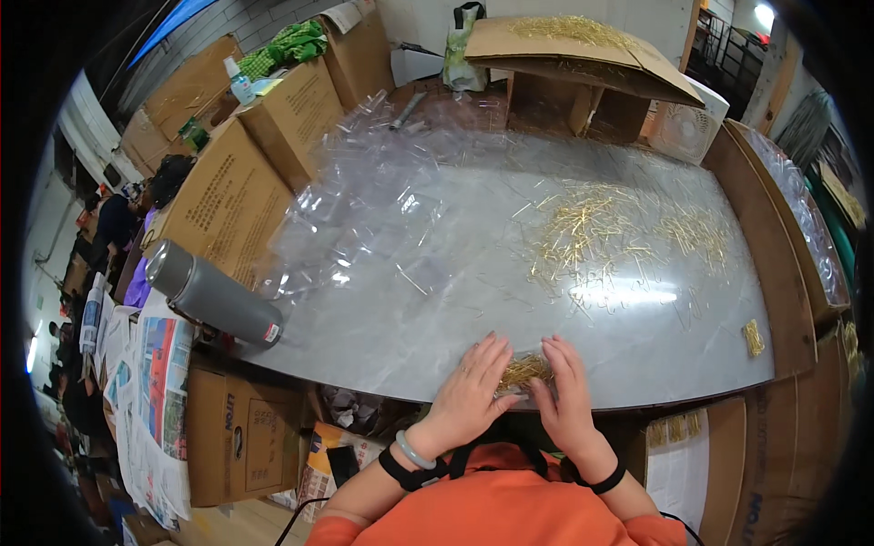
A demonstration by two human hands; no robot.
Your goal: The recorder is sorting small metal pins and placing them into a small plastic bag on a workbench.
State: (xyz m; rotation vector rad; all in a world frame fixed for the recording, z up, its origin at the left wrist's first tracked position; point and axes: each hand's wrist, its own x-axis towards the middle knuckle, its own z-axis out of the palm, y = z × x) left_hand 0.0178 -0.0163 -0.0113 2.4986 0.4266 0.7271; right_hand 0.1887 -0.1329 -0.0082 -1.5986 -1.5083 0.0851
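At the table's near edge, a small bundle of gold-coloured wire hooks (523, 371) lies between my hands, with something clear and shiny around it, perhaps a plastic bag. My left hand (469, 391) presses in on its left side, fingers long and close together. From the other side my right hand (566, 393) holds it, the thumb against the near edge. Farther up the grey tabletop (492, 264) spreads a loose pile of gold hooks (583, 227), with a thinner scatter (696, 232) to its right. A similar packed bundle (753, 338) sits near the right edge.
Clear plastic bags (373, 200) cover the table's left part. A grey flask (214, 291) leans over the left edge. Cardboard boxes (228, 209) line the left side, and a cardboard wall (765, 246) borders the right. Below right, an open box (678, 473) holds several bundles.
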